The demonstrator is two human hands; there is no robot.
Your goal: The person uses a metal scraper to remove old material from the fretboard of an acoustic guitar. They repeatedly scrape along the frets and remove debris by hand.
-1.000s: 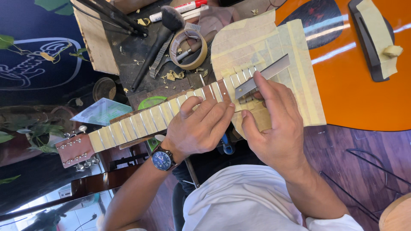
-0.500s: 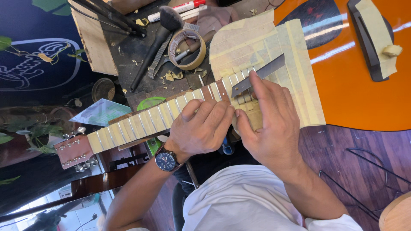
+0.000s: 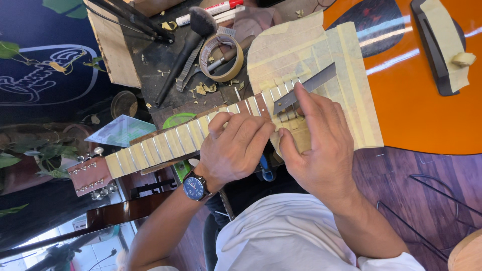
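Steel file (image 3: 321, 80) lies slantwise across the upper frets of the guitar neck (image 3: 165, 143), right where the neck meets the orange guitar body (image 3: 427, 110).

Right hand (image 3: 321, 150): grip closed on the file, index finger flat along the blade, thumb tucked against the neck's near edge.

Left hand (image 3: 236, 148): at 9 o'clock of the file, fingers curled together over the fretboard, pinning the neck down.

Masking tape strips (image 3: 311, 45) cover the wood between the frets and the body top around the neck end.

Step, as I read it: fret dressing at the body end. A clean stroke calls for the blade flat on the fret and kept over tape, not bare finish.

Counts: one guitar, one file, two hands, one wristwatch (image 3: 193, 186) on the left wrist.

On the surface at 10–11 o'clock of the file: one tape roll (image 3: 221, 70), one black brush (image 3: 201, 22), one red-capped marker (image 3: 216, 8).

Headstock (image 3: 90, 175) is far out at 8 o'clock. Taped bridge (image 3: 434, 55) is at 2 o'clock.
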